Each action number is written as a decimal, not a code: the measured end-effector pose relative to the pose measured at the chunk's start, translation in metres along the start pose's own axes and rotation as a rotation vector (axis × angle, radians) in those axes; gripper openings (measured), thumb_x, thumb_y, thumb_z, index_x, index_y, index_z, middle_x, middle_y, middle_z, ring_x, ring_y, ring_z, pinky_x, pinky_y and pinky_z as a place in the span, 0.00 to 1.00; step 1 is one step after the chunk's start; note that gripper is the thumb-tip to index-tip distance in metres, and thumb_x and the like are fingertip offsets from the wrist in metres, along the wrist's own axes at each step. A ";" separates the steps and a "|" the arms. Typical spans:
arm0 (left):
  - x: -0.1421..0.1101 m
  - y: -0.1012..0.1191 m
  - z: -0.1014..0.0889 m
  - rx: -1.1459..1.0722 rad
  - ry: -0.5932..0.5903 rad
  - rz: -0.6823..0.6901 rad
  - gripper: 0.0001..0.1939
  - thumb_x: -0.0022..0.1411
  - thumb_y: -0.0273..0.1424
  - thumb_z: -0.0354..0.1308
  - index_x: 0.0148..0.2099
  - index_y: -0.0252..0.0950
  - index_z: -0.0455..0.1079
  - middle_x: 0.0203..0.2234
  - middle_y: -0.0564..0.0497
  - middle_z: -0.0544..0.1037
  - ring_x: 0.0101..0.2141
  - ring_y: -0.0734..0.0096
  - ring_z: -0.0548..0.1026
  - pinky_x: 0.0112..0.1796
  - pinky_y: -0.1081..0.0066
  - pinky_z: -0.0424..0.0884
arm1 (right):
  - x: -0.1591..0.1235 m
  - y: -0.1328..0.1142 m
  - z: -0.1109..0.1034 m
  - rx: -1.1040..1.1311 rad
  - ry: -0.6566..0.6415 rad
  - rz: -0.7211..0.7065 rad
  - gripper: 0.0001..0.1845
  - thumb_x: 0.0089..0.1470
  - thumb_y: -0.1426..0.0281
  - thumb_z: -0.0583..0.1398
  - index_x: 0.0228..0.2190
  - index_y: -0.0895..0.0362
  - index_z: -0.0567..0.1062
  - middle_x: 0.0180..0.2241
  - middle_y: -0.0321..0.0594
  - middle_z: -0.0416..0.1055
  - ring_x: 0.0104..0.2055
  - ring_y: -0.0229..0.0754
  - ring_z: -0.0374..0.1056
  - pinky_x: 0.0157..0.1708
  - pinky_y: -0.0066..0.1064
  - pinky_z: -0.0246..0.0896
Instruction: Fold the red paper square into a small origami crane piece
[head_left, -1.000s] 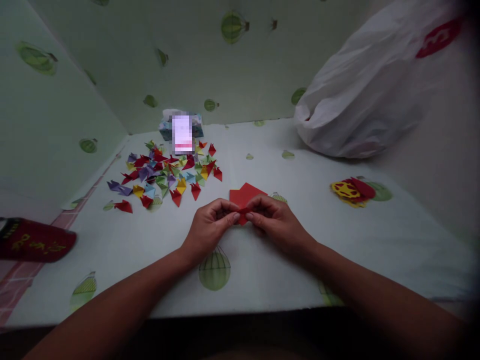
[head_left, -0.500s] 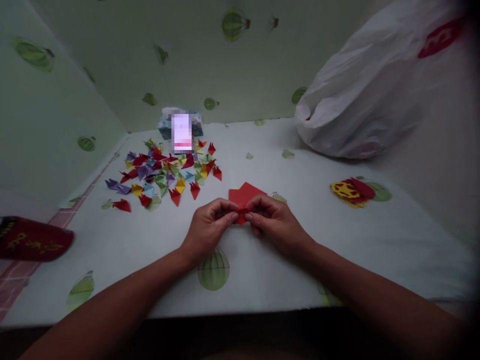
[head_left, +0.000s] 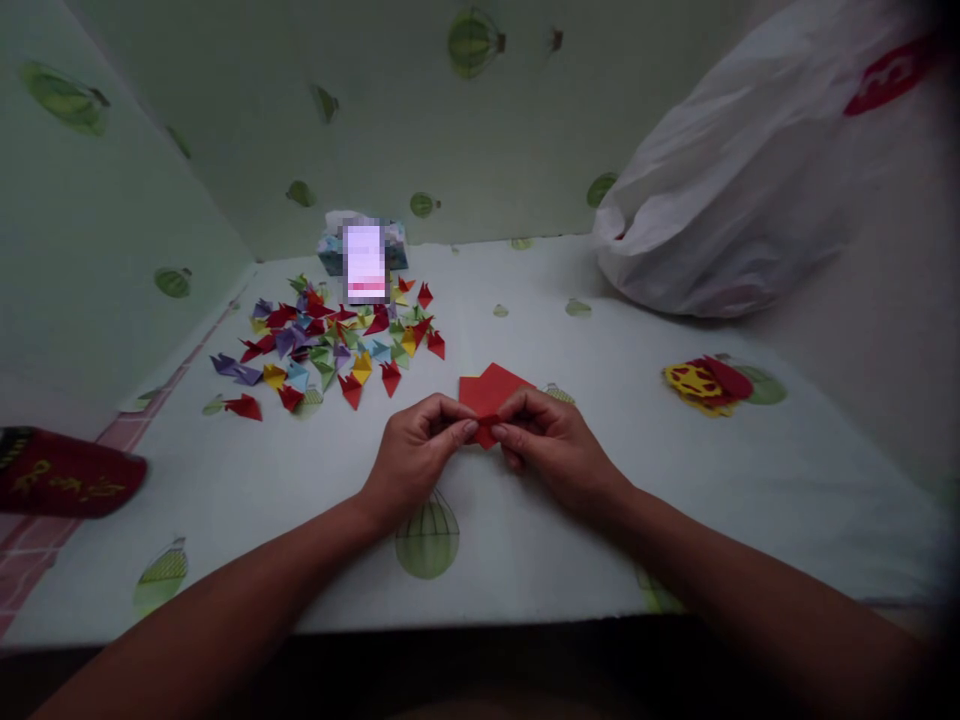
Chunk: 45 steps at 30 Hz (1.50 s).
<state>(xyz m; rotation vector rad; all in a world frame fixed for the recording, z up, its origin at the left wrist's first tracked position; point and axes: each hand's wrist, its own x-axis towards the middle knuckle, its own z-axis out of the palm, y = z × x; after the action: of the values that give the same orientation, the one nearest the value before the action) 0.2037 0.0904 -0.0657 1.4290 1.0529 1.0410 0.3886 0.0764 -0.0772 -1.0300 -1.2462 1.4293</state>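
Observation:
Between my hands, at the middle of the table, is a small folded piece of red paper [head_left: 487, 421]. My left hand [head_left: 424, 440] pinches its left end between thumb and forefinger. On the right end, my right hand [head_left: 551, 436] has the same kind of pinch, with its other fingers curled under. Just beyond the fingertips lie flat red paper sheets [head_left: 496, 385], with a thin yellow edge showing at the upper left. The fingers partly hide the folded piece. To the left is a spread of small folded paper cranes [head_left: 322, 345] in several colours.
A lit phone [head_left: 366, 262], pixelated, leans on a tissue box [head_left: 396, 245] behind the cranes. Yellow and red cut-out pieces [head_left: 701, 385] lie at the right. A white plastic bag [head_left: 697, 220] stands at the back right, and a dark red container [head_left: 75, 475] lies at the left edge.
Both hands keep their pinch on the folded red paper and have barely moved. The whole view has shifted very slightly.

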 end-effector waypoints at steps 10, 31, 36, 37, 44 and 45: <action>0.000 -0.001 -0.001 0.044 -0.013 0.012 0.04 0.58 0.31 0.66 0.35 0.35 0.77 0.28 0.52 0.80 0.31 0.72 0.75 0.34 0.73 0.70 | -0.001 0.002 -0.001 -0.037 0.013 -0.032 0.10 0.54 0.65 0.67 0.28 0.56 0.73 0.20 0.30 0.67 0.20 0.33 0.61 0.22 0.27 0.55; 0.000 -0.007 0.003 0.026 -0.053 0.030 0.04 0.59 0.31 0.65 0.34 0.35 0.75 0.27 0.52 0.80 0.30 0.73 0.76 0.35 0.73 0.71 | -0.003 0.003 0.002 -0.284 0.066 -0.220 0.10 0.57 0.67 0.64 0.26 0.56 0.73 0.20 0.31 0.66 0.21 0.34 0.61 0.23 0.28 0.54; -0.001 -0.008 0.002 0.054 -0.004 0.030 0.05 0.60 0.31 0.65 0.33 0.35 0.76 0.27 0.52 0.80 0.30 0.72 0.76 0.34 0.73 0.71 | -0.001 0.001 0.002 -0.276 0.047 -0.161 0.09 0.56 0.66 0.64 0.27 0.57 0.73 0.22 0.32 0.67 0.22 0.34 0.61 0.24 0.29 0.54; 0.000 -0.008 0.002 0.060 -0.009 0.028 0.05 0.60 0.32 0.65 0.34 0.35 0.76 0.27 0.52 0.80 0.30 0.72 0.76 0.34 0.73 0.72 | 0.000 0.001 0.001 -0.280 0.060 -0.158 0.09 0.56 0.67 0.64 0.26 0.57 0.73 0.23 0.32 0.67 0.23 0.35 0.61 0.25 0.29 0.54; 0.011 -0.006 -0.011 0.192 -0.031 0.195 0.09 0.67 0.33 0.59 0.46 0.37 0.77 0.41 0.47 0.80 0.41 0.67 0.79 0.43 0.68 0.75 | 0.005 0.007 -0.007 0.097 0.116 0.021 0.11 0.52 0.65 0.68 0.26 0.57 0.72 0.24 0.31 0.65 0.24 0.33 0.57 0.25 0.28 0.50; 0.012 -0.006 -0.013 0.199 -0.044 0.241 0.10 0.66 0.32 0.59 0.48 0.38 0.76 0.44 0.46 0.79 0.43 0.66 0.79 0.44 0.67 0.75 | 0.005 0.008 -0.007 0.163 0.103 0.055 0.12 0.52 0.65 0.68 0.26 0.57 0.72 0.23 0.31 0.66 0.23 0.33 0.57 0.24 0.28 0.50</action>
<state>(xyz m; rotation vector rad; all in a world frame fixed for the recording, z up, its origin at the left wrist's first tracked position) 0.1939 0.1055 -0.0694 1.7657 0.9910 1.0925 0.3935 0.0826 -0.0866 -1.0197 -1.0172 1.4755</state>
